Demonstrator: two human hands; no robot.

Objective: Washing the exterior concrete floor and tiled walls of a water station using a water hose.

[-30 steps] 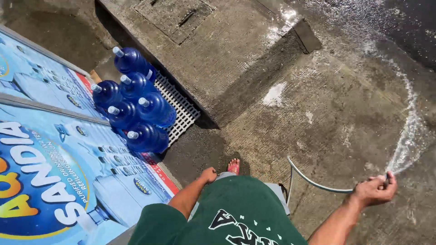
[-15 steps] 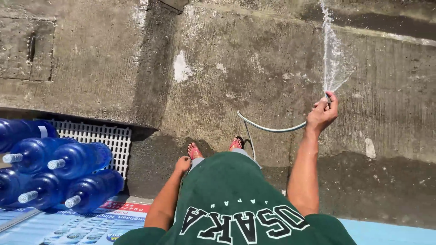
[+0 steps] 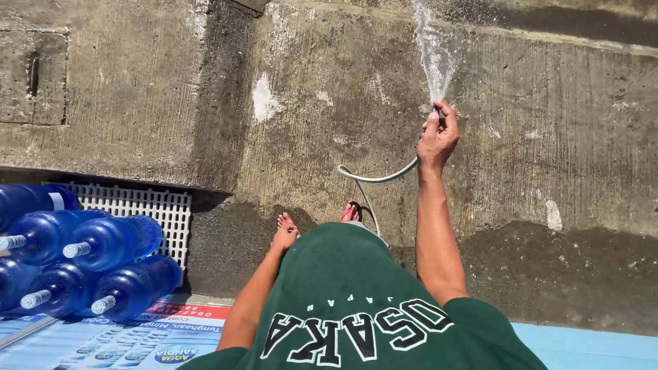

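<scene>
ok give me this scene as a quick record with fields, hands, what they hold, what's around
right hand: raised, gripping the end of a thin green hose
water: sprays from the hose end across the concrete ground
left hand: hangs at the side, holds nothing
blue water jugs: lying stacked at the left, on a white plastic grid
wet patch: dark strip of concrete near the feet

Right hand (image 3: pixel 437 137) clenched (left (image 3: pixel 284 238) slack)
</scene>
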